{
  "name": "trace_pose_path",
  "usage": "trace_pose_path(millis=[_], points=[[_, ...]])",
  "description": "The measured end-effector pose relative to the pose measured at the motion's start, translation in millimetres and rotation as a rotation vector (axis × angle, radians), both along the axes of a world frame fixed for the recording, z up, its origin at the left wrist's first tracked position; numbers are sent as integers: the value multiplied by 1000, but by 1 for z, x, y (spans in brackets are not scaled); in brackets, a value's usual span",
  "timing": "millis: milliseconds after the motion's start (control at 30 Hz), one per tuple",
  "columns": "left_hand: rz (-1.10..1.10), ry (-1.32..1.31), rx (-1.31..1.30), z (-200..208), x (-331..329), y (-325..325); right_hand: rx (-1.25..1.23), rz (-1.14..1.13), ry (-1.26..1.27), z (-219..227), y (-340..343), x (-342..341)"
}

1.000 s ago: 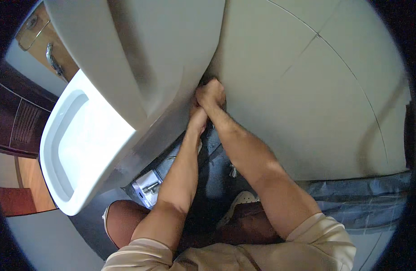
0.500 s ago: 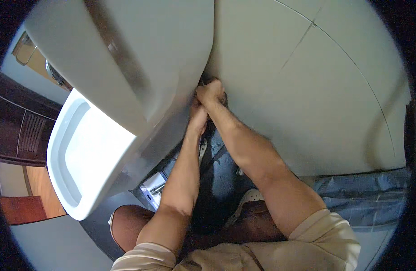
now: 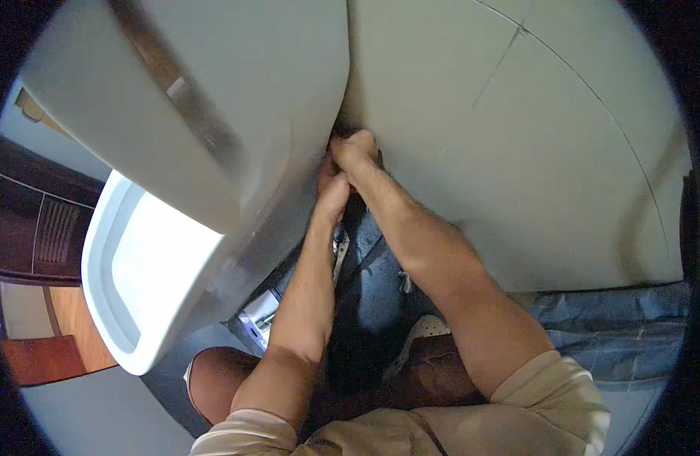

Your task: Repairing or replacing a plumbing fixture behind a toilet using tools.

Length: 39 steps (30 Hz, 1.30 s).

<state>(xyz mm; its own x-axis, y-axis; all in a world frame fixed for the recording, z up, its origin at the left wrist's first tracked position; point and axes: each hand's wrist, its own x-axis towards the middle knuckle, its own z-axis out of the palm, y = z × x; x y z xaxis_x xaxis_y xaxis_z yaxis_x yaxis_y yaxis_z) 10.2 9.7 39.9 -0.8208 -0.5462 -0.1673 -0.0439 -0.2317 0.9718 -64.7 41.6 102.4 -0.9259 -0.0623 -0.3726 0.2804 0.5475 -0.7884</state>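
Both my arms reach forward into the narrow gap between a white ceramic fixture [image 3: 297,99], shaped like a urinal, and the pale wall [image 3: 517,167]. My right hand [image 3: 357,149] is closed at the far end of the gap, beside the fixture's edge. Just nearer and lower, my left hand [image 3: 333,194] is closed too, partly covered by the right wrist. Whatever the fingers hold is hidden by the hands and the dark gap. Beneath them on the wet dark floor lies a metal tool [image 3: 341,254], its kind unclear.
A clear package with a metal part [image 3: 260,319] lies left of my left forearm. A small metal piece [image 3: 405,283] is on the floor by a white shoe [image 3: 429,327]. Blue sheeting [image 3: 608,319] runs along the wall's foot. The fixture's bright basin [image 3: 164,262] juts out at left.
The view has shifted slightly, moving the fixture's upper part left in the picture. My left hand has turned a little beneath the right; both remain in the gap.
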Motion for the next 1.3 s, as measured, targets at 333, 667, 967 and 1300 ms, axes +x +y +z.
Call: trace_pose_path(millis=[333, 667, 967, 1300], points=[[41, -166, -90, -6, -7, -2, -31, -53, 209, -51, -17, -12], [-149, -288, -114, 50, 15, 1, 47, -32, 87, 0, -7, 10], [-131, -128, -113, 11, 2, -17, 39, 74, 84, -24, -10, -9], [-42, -95, -27, -13, 1, -18, -30, -1, 186, -29, -18, 3]])
